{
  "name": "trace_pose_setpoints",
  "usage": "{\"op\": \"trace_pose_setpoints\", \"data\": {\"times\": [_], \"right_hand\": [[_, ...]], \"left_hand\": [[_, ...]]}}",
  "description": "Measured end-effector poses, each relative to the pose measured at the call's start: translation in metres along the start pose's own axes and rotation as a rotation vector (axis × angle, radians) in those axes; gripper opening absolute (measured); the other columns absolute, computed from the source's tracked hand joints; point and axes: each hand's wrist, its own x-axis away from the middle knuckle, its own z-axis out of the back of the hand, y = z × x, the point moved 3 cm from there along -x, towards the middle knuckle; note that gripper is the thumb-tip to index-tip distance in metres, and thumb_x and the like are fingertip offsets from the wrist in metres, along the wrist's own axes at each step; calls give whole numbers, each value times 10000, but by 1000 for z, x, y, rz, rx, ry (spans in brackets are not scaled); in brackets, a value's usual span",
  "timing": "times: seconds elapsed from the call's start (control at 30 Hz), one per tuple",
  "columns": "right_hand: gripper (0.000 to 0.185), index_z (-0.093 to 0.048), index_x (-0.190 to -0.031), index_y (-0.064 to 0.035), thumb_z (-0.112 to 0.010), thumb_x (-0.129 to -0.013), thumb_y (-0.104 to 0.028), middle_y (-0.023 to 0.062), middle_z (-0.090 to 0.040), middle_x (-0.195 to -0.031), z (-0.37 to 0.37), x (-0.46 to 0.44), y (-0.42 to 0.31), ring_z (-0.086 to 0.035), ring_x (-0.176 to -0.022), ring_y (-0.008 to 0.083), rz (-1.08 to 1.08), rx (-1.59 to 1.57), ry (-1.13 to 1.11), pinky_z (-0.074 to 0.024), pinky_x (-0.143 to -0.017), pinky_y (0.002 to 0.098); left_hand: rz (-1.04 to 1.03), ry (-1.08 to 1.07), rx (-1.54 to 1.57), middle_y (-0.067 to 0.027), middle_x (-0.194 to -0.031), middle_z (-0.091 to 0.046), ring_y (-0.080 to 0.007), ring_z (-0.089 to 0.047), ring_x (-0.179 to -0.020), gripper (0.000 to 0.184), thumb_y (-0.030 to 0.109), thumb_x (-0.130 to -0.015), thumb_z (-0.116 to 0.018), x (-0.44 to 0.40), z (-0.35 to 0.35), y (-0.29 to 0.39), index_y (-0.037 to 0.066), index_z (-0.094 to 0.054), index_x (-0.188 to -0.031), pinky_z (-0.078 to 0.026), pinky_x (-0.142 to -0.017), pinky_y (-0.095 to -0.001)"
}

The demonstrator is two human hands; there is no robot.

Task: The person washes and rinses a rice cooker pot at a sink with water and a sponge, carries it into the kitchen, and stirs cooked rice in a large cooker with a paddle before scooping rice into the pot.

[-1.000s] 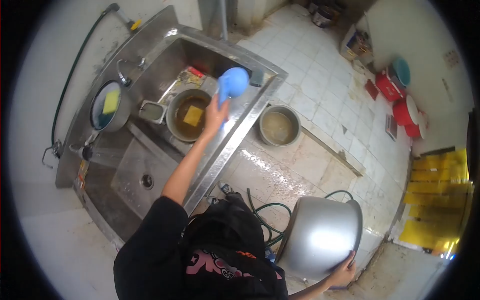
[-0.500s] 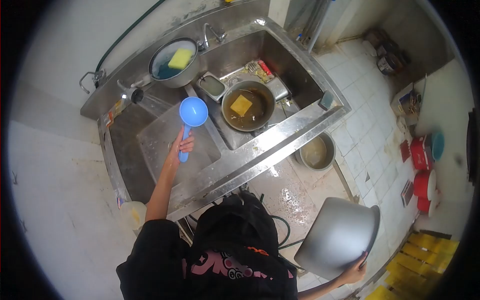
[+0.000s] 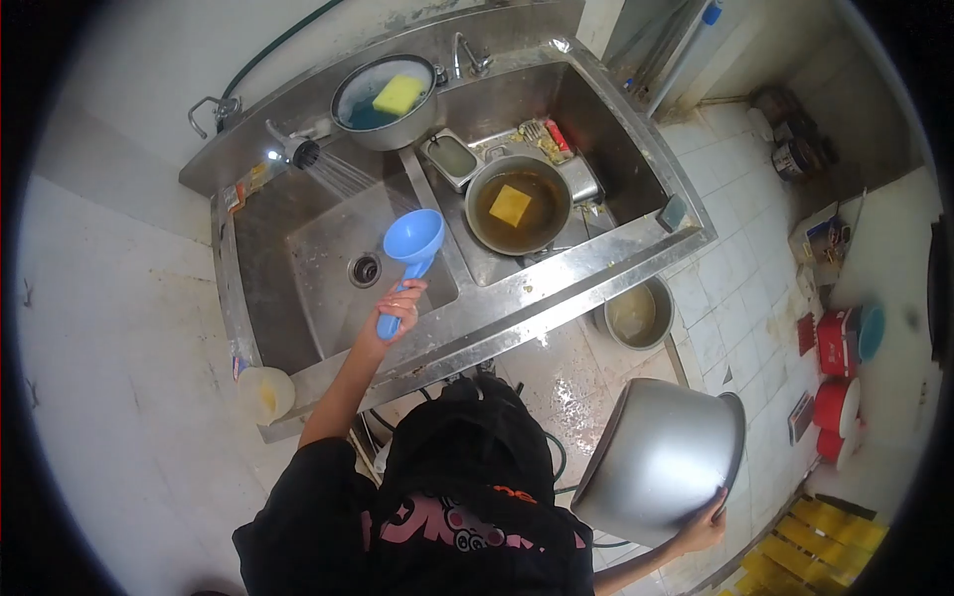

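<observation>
A blue ladle-like scoop point(image 3: 413, 236) is held by its handle in my left hand point(image 3: 399, 310), its bowl above the divider side of the left sink basin point(image 3: 323, 268). My right hand point(image 3: 704, 524) grips the rim of a large silver pot point(image 3: 656, 462), tilted on its side over the floor. Water sprays from a shower head point(image 3: 303, 152) into the left basin. In the right basin a pot of brown water point(image 3: 532, 233) holds a yellow square sponge point(image 3: 510, 205). Another pot point(image 3: 393, 132) with suds and a yellow-green sponge point(image 3: 398, 94) stands behind the divider.
A small metal container point(image 3: 452, 159) sits beside the brown-water pot. On the floor stands a pot of cloudy water point(image 3: 636, 313). Red containers point(image 3: 837, 405) and a teal basin point(image 3: 872, 333) are at the right wall. A green hose point(image 3: 561, 457) lies near my feet.
My left hand has carried the blue scoop from the right basin to the left one, its bowl now facing up. The view has turned, and the large pot remains in my right hand.
</observation>
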Motion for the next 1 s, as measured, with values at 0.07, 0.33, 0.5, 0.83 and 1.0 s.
{"op": "trace_pose_setpoints", "data": {"times": [0.07,0.33,0.5,0.83,1.0], "right_hand": [[409,-655,-776,-22,-535,-805,-412,136,-609,-643,-1,3,-5,-561,-548,279,19,23,-14,-407,-499,382],[425,-660,-766,-41,-524,-799,-442,128,-602,-607,2,12,-7,-557,-520,286,12,181,1,-401,-472,403],[428,-663,-760,-39,-533,-793,-445,132,-599,-592,6,13,1,-563,-518,281,13,165,17,-406,-459,387],[437,-614,-621,-11,-571,-780,-416,144,-526,-482,5,20,-21,-465,-392,278,104,109,66,-343,-405,380],[468,-616,-638,-3,-579,-764,-452,164,-496,-477,2,30,-39,-433,-396,278,105,-10,-8,-309,-419,398]], "left_hand": [[37,-61,68,-59,-521,-409,-144,-476,-407,157,138,-907,-311,-7,0,-8,13,-361,-827,-451,-378,-233],[84,-265,265,-86,-486,-417,-183,-514,-385,86,58,-867,-327,-22,-17,-23,8,-358,-803,-493,-367,-286],[52,-243,287,-104,-473,-419,-198,-505,-382,61,12,-825,-346,-19,-22,-18,0,-390,-786,-493,-354,-314],[-20,36,-169,-44,-534,-411,-133,-457,-412,55,15,-835,-350,-32,-24,-4,13,-370,-885,-414,-393,-229],[-251,329,98,-37,-568,-418,-131,-435,-427,172,0,-790,-377,-50,-31,-18,0,-365,-962,-416,-433,-236]]}}
